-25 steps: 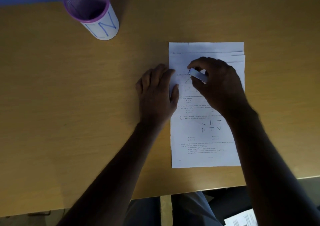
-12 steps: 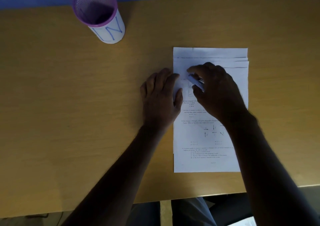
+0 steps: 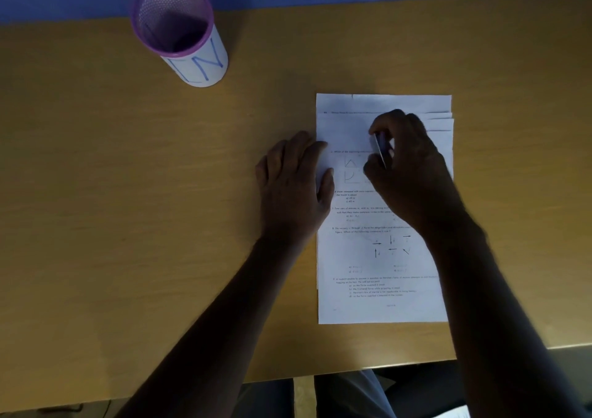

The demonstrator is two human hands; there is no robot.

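A stack of printed paper sheets (image 3: pixel 381 257) lies on the wooden table (image 3: pixel 128 193), their top edges slightly fanned. My left hand (image 3: pixel 293 187) rests flat on the table with straight fingers, its thumb and fingertips on the stack's left edge. My right hand (image 3: pixel 407 164) hovers over the upper part of the sheets and pinches a small silvery-blue object (image 3: pixel 381 148) between thumb and fingers. What the object is cannot be made out.
A purple mesh pen holder (image 3: pixel 179 30) wrapped in white paper with blue letters stands at the back left of the table. A blue wall runs behind the table's far edge. The near edge lies just below the sheets, with my lap under it.
My right hand has turned the small object from slanted to nearly upright and lifted slightly. The left hand stays flat on the stack's edge. The view shifted a little.
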